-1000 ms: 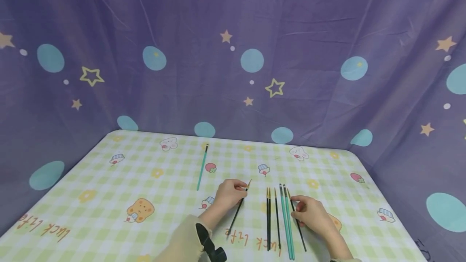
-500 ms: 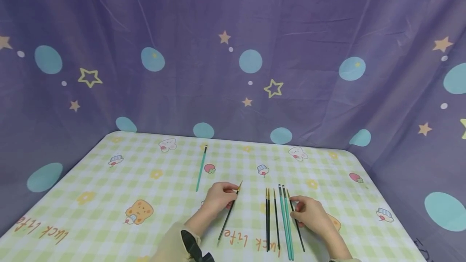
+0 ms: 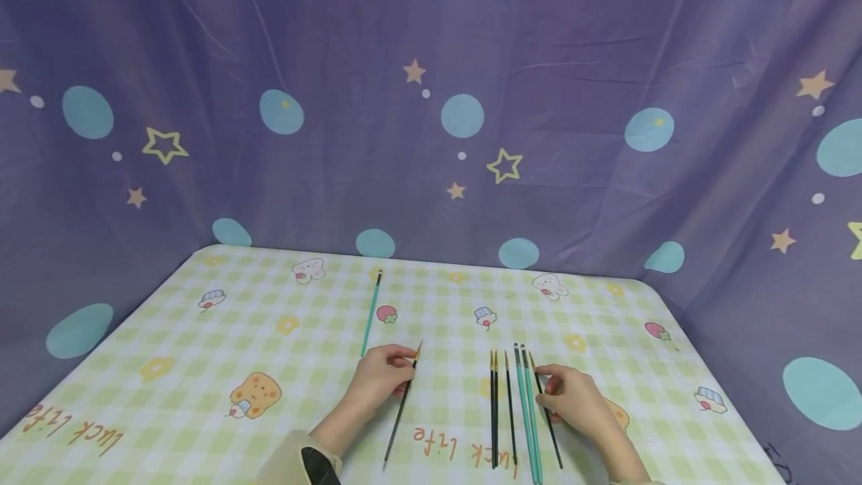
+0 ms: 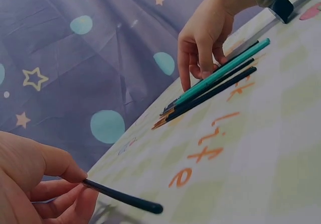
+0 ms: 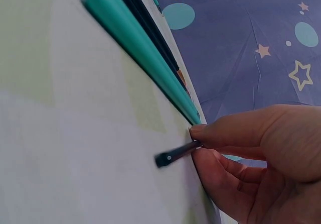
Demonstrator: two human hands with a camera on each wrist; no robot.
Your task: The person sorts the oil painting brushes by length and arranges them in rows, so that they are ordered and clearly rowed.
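In the head view my left hand pinches a black paintbrush just below its yellowish bristles. Its handle slants down toward the near side, and the left wrist view shows that handle end jutting past the fingertips. My right hand pinches another black paintbrush between thumb and fingers, at the right end of a row; the right wrist view shows its dark handle end. Left of it lie two teal paintbrushes, then a thin black paintbrush and two black paintbrushes side by side.
A lone teal paintbrush lies farther back, just beyond my left hand. The table wears a green-checked cloth with printed cartoons and lettering. A purple curtain with stars and blue spots closes off the back and sides.
My left hand has carried its black paintbrush leftward and slightly nearer, away from the row. The right hand stays on the rightmost brush.
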